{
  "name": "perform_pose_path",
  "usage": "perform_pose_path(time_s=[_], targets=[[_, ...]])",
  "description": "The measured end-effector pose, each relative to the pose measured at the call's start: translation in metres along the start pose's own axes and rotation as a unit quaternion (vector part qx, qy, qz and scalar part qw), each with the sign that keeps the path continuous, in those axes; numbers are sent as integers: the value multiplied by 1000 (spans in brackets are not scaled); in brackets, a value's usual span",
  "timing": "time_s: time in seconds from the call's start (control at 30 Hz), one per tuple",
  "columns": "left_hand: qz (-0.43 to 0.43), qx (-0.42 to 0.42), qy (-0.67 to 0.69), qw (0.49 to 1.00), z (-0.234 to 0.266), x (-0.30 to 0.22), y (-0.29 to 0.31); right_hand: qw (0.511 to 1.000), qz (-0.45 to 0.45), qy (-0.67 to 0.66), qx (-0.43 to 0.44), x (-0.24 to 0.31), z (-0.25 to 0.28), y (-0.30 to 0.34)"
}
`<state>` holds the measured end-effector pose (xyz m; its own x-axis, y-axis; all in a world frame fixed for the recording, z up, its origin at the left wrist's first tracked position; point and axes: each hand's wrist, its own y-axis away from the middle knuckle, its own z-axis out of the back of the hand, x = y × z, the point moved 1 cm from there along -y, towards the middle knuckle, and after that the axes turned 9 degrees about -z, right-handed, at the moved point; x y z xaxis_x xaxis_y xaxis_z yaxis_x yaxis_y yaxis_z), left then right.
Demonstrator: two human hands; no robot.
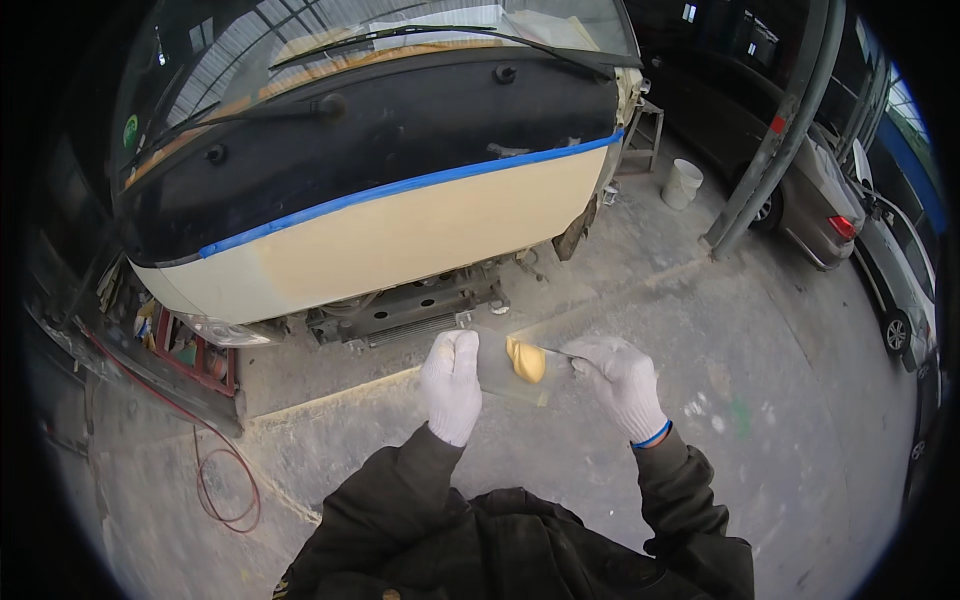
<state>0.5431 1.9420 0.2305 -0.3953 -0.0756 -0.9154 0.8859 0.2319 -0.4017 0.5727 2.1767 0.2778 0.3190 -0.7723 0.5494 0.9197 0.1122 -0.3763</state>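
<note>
My left hand [452, 383], in a white knit glove, grips the left edge of a flat, clear mixing board [503, 377] held level in front of me. A lump of yellow body filler [527, 361] lies on the board. My right hand [621, 381], also gloved, holds a thin putty knife [556, 351] whose blade touches the filler. Beyond the hands stands the front of a vehicle with a cream filler-coated panel [400, 235] under a strip of blue masking tape [400, 187].
A red hose [222, 478] curls on the concrete floor at lower left. A white bucket [682, 184] and a metal stand [645, 130] sit at the vehicle's right. A grey post [770, 140] and parked cars [825, 205] stand at right.
</note>
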Motion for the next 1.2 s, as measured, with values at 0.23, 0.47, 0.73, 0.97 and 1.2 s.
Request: perform_pose_path(time_s=[0.23,0.47,0.73,0.97,1.2], targets=[[40,-51,80,995,-13,10,3,988,99,87,-84,45,-47,30],[5,-51,54,997,-14,-5,6,967,155,112,-167,51,-24,12],[10,-82,55,995,-9,6,-3,980,155,106,-63,51,-52,36],[3,19,39,999,-9,2,-2,981,54,-104,-154,51,7,-3],[40,20,88,995,-14,18,9,935,-146,-309,90,5,7,10]])
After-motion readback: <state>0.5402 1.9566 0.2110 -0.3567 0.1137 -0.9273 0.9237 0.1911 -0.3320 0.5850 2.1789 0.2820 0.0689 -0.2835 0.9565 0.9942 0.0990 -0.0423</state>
